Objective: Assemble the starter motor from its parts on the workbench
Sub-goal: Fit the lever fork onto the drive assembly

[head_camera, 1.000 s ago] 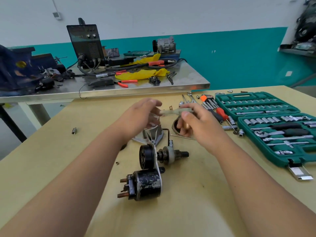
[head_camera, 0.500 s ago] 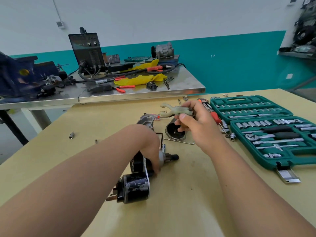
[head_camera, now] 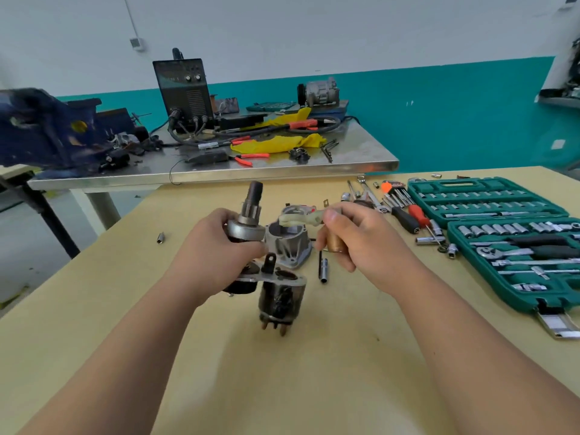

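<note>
My left hand (head_camera: 216, 255) grips the starter motor body (head_camera: 251, 227) and holds it up above the wooden bench, pinion shaft pointing up and away. The black solenoid (head_camera: 281, 298) hangs from its bracket below, terminals toward me. My right hand (head_camera: 361, 243) pinches a pale plastic shift fork (head_camera: 301, 219) between thumb and fingers, and a brass-coloured sleeve (head_camera: 335, 241) shows inside the same hand. The fork's forked end is close to the motor's drive end. The grey nose housing (head_camera: 290, 244) sits on the bench between both hands.
An open green socket set (head_camera: 508, 233) fills the right side of the bench (head_camera: 314, 356). Screwdrivers and hex keys (head_camera: 405, 208) lie left of it. A black socket extension (head_camera: 324, 266) lies beside the housing, a small bit (head_camera: 160, 237) farther left. A steel table (head_camera: 219, 171) with tools stands behind.
My left hand dropped onto the motor lying on the bench, took hold of it and lifted it upright. My right hand kept the fork and moved closer to the motor.
</note>
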The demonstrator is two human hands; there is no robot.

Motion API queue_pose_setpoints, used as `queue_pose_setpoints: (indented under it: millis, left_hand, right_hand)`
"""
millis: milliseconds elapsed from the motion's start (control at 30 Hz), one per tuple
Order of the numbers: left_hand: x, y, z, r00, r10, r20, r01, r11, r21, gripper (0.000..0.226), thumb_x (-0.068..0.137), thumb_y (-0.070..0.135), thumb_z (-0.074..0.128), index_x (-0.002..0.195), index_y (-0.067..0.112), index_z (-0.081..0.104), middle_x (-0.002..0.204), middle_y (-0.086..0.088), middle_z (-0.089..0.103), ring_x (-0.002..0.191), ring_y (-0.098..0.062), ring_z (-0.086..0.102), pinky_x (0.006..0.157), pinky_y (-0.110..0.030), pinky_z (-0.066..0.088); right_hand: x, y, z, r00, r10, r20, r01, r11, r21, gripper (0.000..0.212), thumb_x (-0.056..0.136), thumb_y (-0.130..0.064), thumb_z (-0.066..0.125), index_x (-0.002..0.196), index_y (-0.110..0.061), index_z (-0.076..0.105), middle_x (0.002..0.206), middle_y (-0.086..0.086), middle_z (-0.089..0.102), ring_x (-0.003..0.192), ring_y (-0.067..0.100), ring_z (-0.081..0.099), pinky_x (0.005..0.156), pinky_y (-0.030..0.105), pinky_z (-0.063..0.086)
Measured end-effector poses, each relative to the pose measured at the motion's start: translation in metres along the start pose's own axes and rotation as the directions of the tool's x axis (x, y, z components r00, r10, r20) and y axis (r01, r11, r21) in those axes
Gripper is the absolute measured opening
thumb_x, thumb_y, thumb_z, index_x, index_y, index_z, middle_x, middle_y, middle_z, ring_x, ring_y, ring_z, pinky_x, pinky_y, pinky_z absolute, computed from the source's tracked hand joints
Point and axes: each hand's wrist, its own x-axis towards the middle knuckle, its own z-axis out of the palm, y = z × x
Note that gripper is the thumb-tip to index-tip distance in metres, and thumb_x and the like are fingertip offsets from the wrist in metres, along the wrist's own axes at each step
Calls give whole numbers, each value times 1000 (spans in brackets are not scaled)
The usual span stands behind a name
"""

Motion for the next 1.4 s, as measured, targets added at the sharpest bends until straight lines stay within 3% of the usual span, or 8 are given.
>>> queue_pose_setpoints:
  millis: [200,333,467,600,867,1100,1267,1400]
  left_hand:
    - [-16,-22,17,982,20,-188,-59,977,-203,31,77,25,78,92,36,54,80,12,64,67,4,60,55,-17,42]
    - [-11,-33,18,992,34,-120,-63,967,-246,30,80,21,76,92,38,54,82,13,67,71,-2,63,63,-23,46]
    - [3,-22,16,986,167,20,-159,963,-216,33,75,20,77,94,38,58,87,10,69,76,-6,66,63,-14,51]
    - [19,-13,21,984,146,101,-119,965,-235,35,75,18,80,101,29,60,88,4,70,82,-14,67,74,-28,56]
    - [30,-26,30,967,170,190,-51,858,-511,52,64,29,82,113,19,65,103,-6,74,97,-23,71,81,-28,57]
    - [26,-24,52,985,172,-3,-146,826,-545,20,77,53,61,94,45,68,81,5,74,72,-13,72,64,-18,54]
    - [23,-23,53,981,194,-6,-166,818,-550,15,89,47,51,94,49,66,88,12,74,70,-10,71,62,-16,52]
    - [21,-23,52,976,216,-9,-184,809,-558,15,90,42,51,97,41,65,90,14,74,77,-8,72,65,-17,54]
  right_hand:
    - [1,3,12,999,-31,-37,29,998,-55,16,95,-22,54,100,-34,64,82,8,67,61,14,62,55,24,51]
    - [6,10,20,995,-69,-73,65,997,-51,19,94,-19,56,103,-35,62,92,-3,72,88,13,68,75,24,56]
    - [12,19,28,999,-42,-31,41,999,-31,17,88,-32,55,103,-38,59,95,-10,72,93,4,66,83,23,52]
    - [14,29,20,1000,-3,-20,1,997,-77,19,95,-24,55,105,-40,57,92,-18,71,91,0,65,91,35,48]
    - [22,22,-6,992,-31,125,49,989,-142,19,90,-13,62,100,-29,65,90,0,74,81,13,70,76,24,55]
    - [24,28,-4,997,-75,35,80,978,-195,17,87,-21,65,95,-36,65,86,-6,74,78,10,70,68,26,56]
    - [28,19,-2,986,-135,-99,102,954,-281,10,82,-35,60,91,-37,63,81,-13,69,70,6,65,63,24,55]
    - [33,1,-21,988,-151,12,140,884,-446,11,80,-39,61,90,-43,65,82,-17,66,68,6,60,61,19,50]
